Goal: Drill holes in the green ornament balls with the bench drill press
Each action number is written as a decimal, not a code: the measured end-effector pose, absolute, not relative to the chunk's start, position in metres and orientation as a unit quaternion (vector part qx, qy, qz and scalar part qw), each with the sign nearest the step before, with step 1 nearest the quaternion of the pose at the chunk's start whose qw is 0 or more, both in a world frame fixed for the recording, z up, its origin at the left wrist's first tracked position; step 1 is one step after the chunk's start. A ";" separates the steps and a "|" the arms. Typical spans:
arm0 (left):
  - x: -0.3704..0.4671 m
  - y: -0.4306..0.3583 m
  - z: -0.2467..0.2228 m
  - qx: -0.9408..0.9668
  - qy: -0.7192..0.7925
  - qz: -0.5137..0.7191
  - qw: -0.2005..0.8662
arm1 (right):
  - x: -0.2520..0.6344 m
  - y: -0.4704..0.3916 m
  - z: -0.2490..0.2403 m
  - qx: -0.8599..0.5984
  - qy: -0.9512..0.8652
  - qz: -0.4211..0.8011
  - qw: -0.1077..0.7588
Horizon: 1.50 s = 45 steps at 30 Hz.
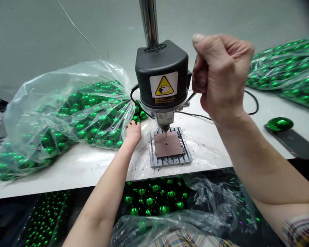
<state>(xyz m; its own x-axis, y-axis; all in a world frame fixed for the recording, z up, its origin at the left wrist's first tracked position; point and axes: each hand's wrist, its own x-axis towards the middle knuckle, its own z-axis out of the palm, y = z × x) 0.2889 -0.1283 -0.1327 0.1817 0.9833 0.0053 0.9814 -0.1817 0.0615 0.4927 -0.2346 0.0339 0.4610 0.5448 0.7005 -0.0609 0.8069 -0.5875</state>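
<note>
The front edge of the white table (89,161) runs just below the drill's ribbed base (172,162), with an open strip before the bag (54,92); glossy, mirror-bright green balls (142,115) sit at its mouth, where the left hand (134,132) is half curled (its hold cannot be told), while the right hand (222,70) makes a fist around the lever (191,98)

Soft light, glints on green balls (136,118), darkened corner (upper right)
</note>
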 end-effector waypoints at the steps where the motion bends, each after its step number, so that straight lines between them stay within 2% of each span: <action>1: 0.288 -0.123 -0.135 0.765 0.644 0.019 0.022 | 0.493 -0.235 0.034 -0.256 -0.488 0.182 0.814; 3: 0.284 -0.122 -0.136 0.767 0.640 0.042 0.030 | 0.493 -0.235 0.034 -0.269 -0.494 0.174 0.809; 5: 0.280 -0.132 -0.134 0.775 0.610 0.143 0.082 | 0.493 -0.235 0.034 -0.279 -0.494 0.163 0.807; 7: 0.278 -0.150 -0.129 0.746 0.549 0.304 0.222 | 0.493 -0.236 0.034 -0.282 -0.495 0.157 0.807; 9: 0.279 -0.173 -0.124 0.646 0.474 0.428 0.419 | 0.493 -0.235 0.034 -0.279 -0.497 0.156 0.807; 12: 0.281 -0.204 -0.117 0.446 0.388 0.476 0.651 | 0.492 -0.235 0.033 -0.279 -0.494 0.158 0.808; 15: 0.282 -0.221 -0.115 0.331 0.360 0.466 0.737 | 0.493 -0.235 0.033 -0.292 -0.486 0.159 0.808; 20: 0.285 -0.228 -0.125 0.330 0.374 0.463 0.733 | 0.495 -0.236 0.033 -0.279 -0.491 0.184 0.804; 29: 0.301 -0.229 -0.163 0.491 0.435 0.450 0.606 | 0.495 -0.228 0.034 -0.319 -0.496 0.155 0.792; 45: 0.302 -0.220 -0.169 0.557 0.434 0.429 0.563 | 0.495 -0.229 0.034 -0.316 -0.492 0.152 0.797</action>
<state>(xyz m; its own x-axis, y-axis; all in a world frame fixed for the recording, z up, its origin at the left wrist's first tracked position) 0.3025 -0.2204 -0.1688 0.2549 0.9669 -0.0113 0.0003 0.0117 0.9999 0.4947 -0.2293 0.0342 0.4690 0.5539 0.6880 0.0686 0.7537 -0.6536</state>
